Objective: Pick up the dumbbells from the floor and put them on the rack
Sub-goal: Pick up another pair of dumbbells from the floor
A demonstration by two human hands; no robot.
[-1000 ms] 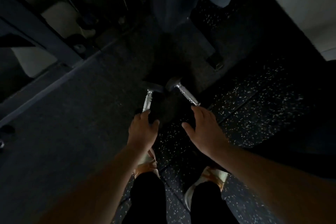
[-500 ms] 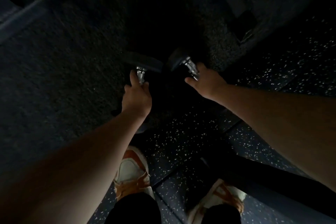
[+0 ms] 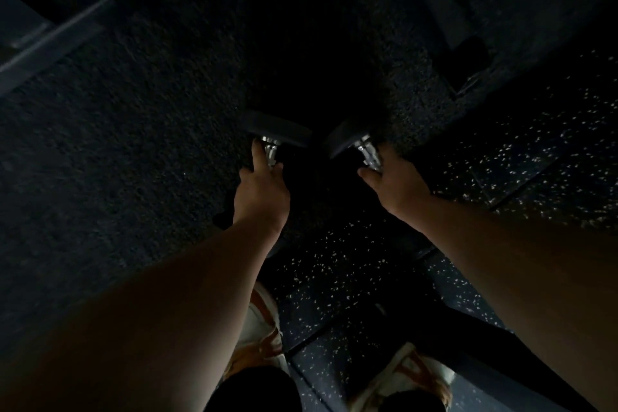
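- Lighting is very low; much of the far floor is lost in shadow.
- Left dumbbell [image 3: 272, 140]: lies on the floor near the centre of the view. Its dark far head and a short length of bright metal handle are visible; the near part is hidden under the hand.
- Right dumbbell [image 3: 354, 144]: lies on the floor just right of the first, angled so that the two far heads nearly meet. The dark far head and a bit of shiny handle show; the rest is covered.
- Left hand [image 3: 262, 192]: placed on the handle of the left dumbbell. The fingers [image 3: 259, 154] curl over the handle, with one reaching along it almost to the far head. Whether the grip is fully closed cannot be told.
- Right hand [image 3: 393, 182]: placed on the handle of the right dumbbell, thumb on the left side of the handle, fingers passing over to the far side and out of sight. Tightness of the grip cannot be told.
- Floor: dark carpet [image 3: 133, 130] at left and far; dark speckled rubber tiles [image 3: 535, 160] at right and near.
- Shoes [image 3: 264, 331]: two white and orange shoes stand on the tiles at the near edge, below the forearms.
- A dark metal frame foot [image 3: 444, 13] rests on the floor at far right.
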